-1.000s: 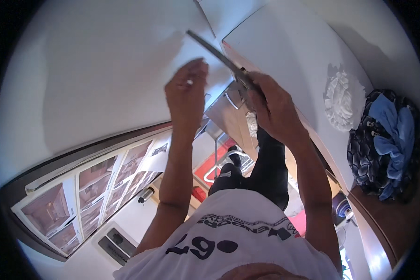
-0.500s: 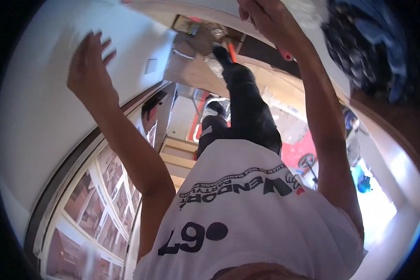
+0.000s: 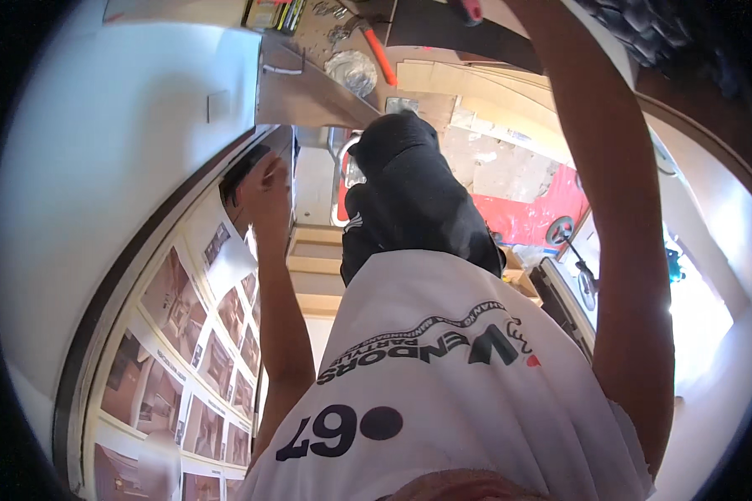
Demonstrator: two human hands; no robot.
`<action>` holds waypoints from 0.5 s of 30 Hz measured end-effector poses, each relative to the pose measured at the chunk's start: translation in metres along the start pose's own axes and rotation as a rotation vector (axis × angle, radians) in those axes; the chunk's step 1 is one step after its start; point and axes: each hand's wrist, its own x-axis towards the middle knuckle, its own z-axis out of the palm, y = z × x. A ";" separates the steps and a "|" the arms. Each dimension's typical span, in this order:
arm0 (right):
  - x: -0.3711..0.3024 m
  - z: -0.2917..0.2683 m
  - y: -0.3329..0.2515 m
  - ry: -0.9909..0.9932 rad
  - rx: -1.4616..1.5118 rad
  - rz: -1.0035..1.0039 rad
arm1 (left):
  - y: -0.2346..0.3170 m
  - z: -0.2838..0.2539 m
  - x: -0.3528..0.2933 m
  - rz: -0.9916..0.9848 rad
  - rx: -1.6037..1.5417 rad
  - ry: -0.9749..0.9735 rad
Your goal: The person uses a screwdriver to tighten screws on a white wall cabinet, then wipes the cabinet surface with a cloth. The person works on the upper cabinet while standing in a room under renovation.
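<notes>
Red handle (image 3: 469,11), rounded and seemingly plastic, is seen at the top edge near the right forearm (image 3: 614,175); the right fingers are cut off, their state unknown. A reach seems underway: the blurred left hand (image 3: 264,180) is placed beside a black object (image 3: 241,166), grasp indeterminable. Clearance from the flat printed sheets (image 3: 175,288) seems called for.

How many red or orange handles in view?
2: an orange handle slanting at top centre, and a red handle end left of the right forearm, cut by the top edge. Others may be hidden.
</notes>
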 end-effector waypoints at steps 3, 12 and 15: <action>-0.012 -0.001 -0.002 0.087 -0.203 -0.109 | -0.065 0.040 0.021 -0.037 0.048 -0.026; -0.022 0.003 -0.006 0.028 -0.317 -0.117 | -0.240 0.111 0.025 -0.240 0.178 -0.002; -0.019 -0.029 0.008 -0.079 -0.340 -0.091 | -0.258 0.113 0.034 -0.251 0.177 -0.023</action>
